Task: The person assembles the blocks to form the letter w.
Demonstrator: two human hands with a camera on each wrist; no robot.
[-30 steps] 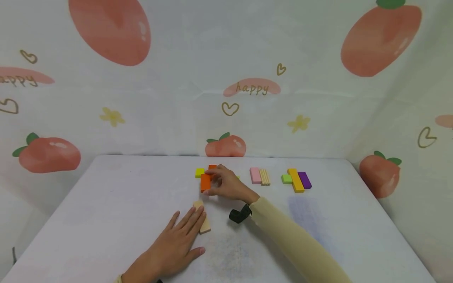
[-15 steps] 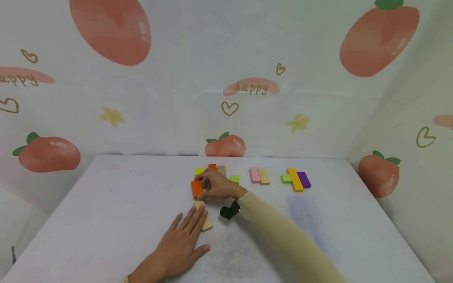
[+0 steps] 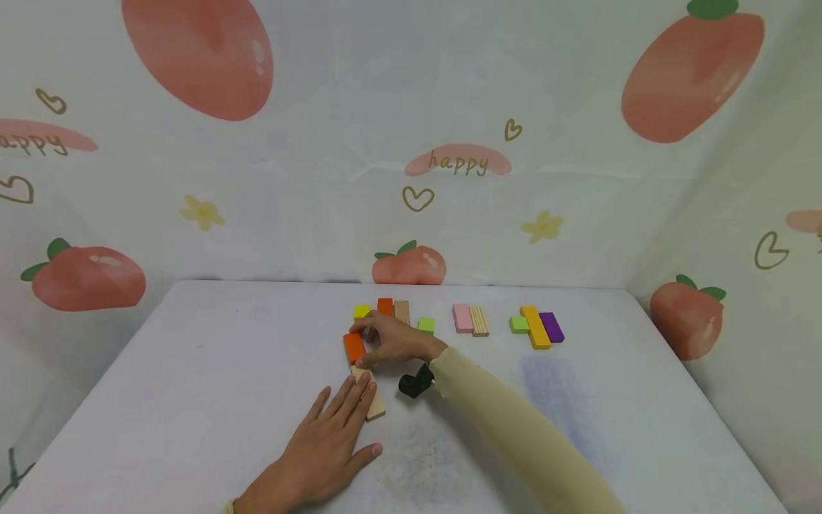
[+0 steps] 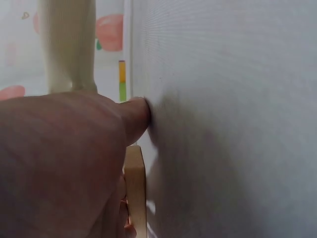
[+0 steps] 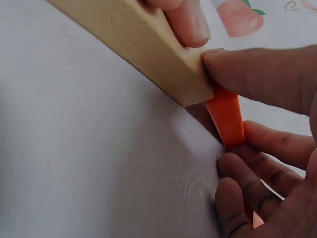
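My left hand (image 3: pixel 327 450) lies on a plain wooden block (image 3: pixel 376 407), its fingers straight across the top. In the left wrist view the wooden block (image 4: pixel 135 183) shows beside the hand. My right hand (image 3: pixel 394 339) pinches an orange block (image 3: pixel 354 348) between thumb and fingers at the far end of the wooden one. The right wrist view shows the orange block (image 5: pixel 228 121) right at the end of the wooden block (image 5: pixel 148 44), with the right thumb by that corner and left fingertips on the wood.
Behind the right hand lie a yellow block (image 3: pixel 362 311), another orange block (image 3: pixel 385 305), a brown block (image 3: pixel 402 311) and a green block (image 3: pixel 426 325). Farther right are pink (image 3: pixel 462 318), striped (image 3: pixel 479 321), green (image 3: pixel 519 325), amber (image 3: pixel 536 328) and purple (image 3: pixel 551 327) blocks.
My right hand has brought the orange block left and toward me, up to the end of the wooden block. The left hand has shifted slightly right, still on the wooden block.
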